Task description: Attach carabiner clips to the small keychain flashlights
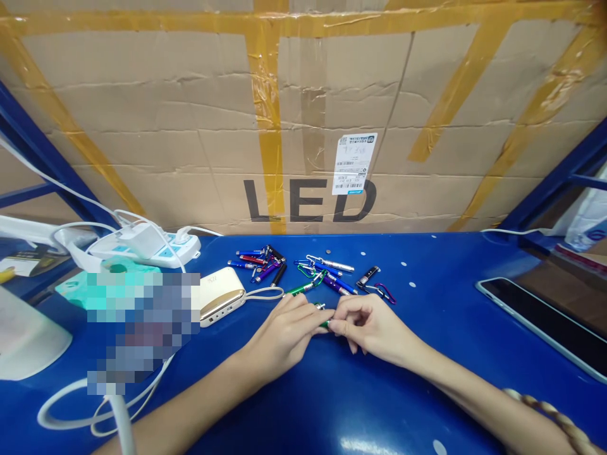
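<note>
Left hand (pixel 284 335) and right hand (pixel 374 325) have grips shut on a green penlight (pixel 325 323); the carton (pixel 308 126) reads "LED".

This is a small assembly bench in a workshop or stockroom: a glossy blue-painted metal bench top (pixel 436 341) holds small coloured metal penlights (pixel 256 262) at twelve o'clock, a tape-banded cardboard carton (pixel 332 95) printed "LED" behind them, and a white power strip (pixel 183 243) at ten o'clock.
</note>
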Available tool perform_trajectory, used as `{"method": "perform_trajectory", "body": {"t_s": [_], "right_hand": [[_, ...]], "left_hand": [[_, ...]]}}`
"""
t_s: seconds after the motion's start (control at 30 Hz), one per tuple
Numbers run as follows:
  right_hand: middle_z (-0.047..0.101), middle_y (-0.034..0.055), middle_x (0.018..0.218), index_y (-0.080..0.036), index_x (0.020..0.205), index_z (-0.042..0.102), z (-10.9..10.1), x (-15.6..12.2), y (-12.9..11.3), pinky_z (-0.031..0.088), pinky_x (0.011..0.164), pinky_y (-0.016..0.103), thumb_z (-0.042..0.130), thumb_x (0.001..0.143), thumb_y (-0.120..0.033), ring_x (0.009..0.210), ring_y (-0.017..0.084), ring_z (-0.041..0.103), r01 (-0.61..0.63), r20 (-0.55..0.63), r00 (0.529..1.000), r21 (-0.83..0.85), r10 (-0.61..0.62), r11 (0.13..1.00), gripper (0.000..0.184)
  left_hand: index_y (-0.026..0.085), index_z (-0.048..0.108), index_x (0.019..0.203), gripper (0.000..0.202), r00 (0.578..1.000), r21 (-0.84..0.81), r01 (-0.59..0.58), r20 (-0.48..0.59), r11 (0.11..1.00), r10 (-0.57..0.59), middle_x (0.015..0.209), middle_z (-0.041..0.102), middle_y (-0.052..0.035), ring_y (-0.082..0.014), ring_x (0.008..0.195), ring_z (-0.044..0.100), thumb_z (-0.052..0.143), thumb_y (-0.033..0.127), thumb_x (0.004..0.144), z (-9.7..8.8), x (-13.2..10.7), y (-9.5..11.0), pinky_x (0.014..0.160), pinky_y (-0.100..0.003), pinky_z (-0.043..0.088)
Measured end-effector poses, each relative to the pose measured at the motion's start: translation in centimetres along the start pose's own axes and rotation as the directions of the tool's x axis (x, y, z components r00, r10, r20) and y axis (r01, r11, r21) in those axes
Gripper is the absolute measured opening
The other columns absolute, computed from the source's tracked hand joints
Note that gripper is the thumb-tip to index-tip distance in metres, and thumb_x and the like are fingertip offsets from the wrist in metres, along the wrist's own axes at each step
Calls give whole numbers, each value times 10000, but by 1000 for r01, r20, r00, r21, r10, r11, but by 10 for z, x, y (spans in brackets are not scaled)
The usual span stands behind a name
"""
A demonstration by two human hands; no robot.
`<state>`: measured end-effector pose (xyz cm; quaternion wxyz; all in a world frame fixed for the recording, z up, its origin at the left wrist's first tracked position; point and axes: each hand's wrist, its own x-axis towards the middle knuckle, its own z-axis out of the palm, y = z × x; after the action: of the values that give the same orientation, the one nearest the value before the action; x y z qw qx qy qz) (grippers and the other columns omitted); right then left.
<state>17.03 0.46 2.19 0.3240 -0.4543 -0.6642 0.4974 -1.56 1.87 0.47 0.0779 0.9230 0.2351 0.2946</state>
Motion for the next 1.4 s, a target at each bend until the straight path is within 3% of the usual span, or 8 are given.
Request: {"method": "perform_trajectory", "body": {"t_s": [0.2, 0.33, 0.47, 0.53, 0.63, 0.73, 1.27, 1.4], "right_hand": [[454, -71, 384, -147, 528, 511, -3, -3, -6, 272, 307, 128, 729, 619, -473, 325, 21, 343, -287, 159, 956, 311, 248, 906, 402], [459, -68, 432, -146, 528, 492, -2, -2, -5, 279, 301, 120, 729, 606, -496, 348, 20, 365, -324, 202, 942, 339, 268, 883, 430], [461, -65, 411, -162, 547, 479, 0, 0, 0, 321, 302, 154, 693, 643, -530, 319, 42, 380, -172, 75, 984, 143, 163, 975, 436], [539, -33, 504, -158, 624, 544, -2, 0, 3, 372, 342, 176, 699, 663, -498, 363, 58, 435, 45, -100, 994, -66, -51, 997, 375], [629, 21, 749, -164, 803, 646, -8, 0, 6, 445, 453, 188, 700, 725, -372, 483, 66, 515, 417, -185, 834, -407, -520, 813, 229], [649, 21, 763, -178, 802, 679, -15, 0, 7, 474, 549, 186, 644, 799, -252, 591, 85, 584, 562, -87, 693, -556, -716, 612, 82], [661, -5, 726, -192, 758, 682, -21, -4, -4, 433, 510, 159, 614, 824, -271, 614, 76, 618, 552, 93, 722, -676, -686, 489, 124], [665, 16, 734, -181, 766, 683, -19, -5, -7, 481, 587, 181, 598, 833, -219, 644, 94, 618, 602, 94, 727, -564, -681, 565, 115]], "left_hand": [[163, 600, 965, 283, 1000, -74, 10, 26, 997, -8, 779, 621, -50, -153, 704, 451, 328, 239, 958, -2, 3, 2, 665, -268, 374], [164, 566, 915, 291, 994, -60, 56, 97, 997, -50, 784, 591, -46, -166, 723, 448, 289, 243, 962, -1, 5, 4, 683, -271, 386], [174, 551, 922, 279, 988, -14, 115, 108, 993, -112, 802, 579, -46, -176, 727, 447, 277, 215, 953, -2, 6, 7, 695, -298, 383], [178, 551, 924, 251, 983, -3, 155, 100, 988, -153, 798, 577, -41, -178, 724, 449, 303, 212, 942, -2, 6, 8, 689, -306, 376], [179, 551, 910, 220, 972, -41, 222, 90, 974, -217, 797, 588, -32, -175, 721, 460, 335, 208, 930, -2, 6, 8, 684, -306, 370], [188, 556, 914, 223, 964, -105, 258, 103, 961, -247, 827, 614, -27, -172, 729, 470, 337, 224, 934, -3, 6, 7, 685, -300, 371], [156, 535, 898, 177, 958, -44, 115, 270, 992, -99, 795, 578, -27, -168, 768, 456, 369, 195, 942, -4, 7, 4, 712, -286, 344], [167, 525, 913, 148, 961, -135, 176, 237, 975, -141, 808, 570, -20, -161, 766, 456, 385, 210, 939, -2, 6, 5, 714, -277, 346]]}}
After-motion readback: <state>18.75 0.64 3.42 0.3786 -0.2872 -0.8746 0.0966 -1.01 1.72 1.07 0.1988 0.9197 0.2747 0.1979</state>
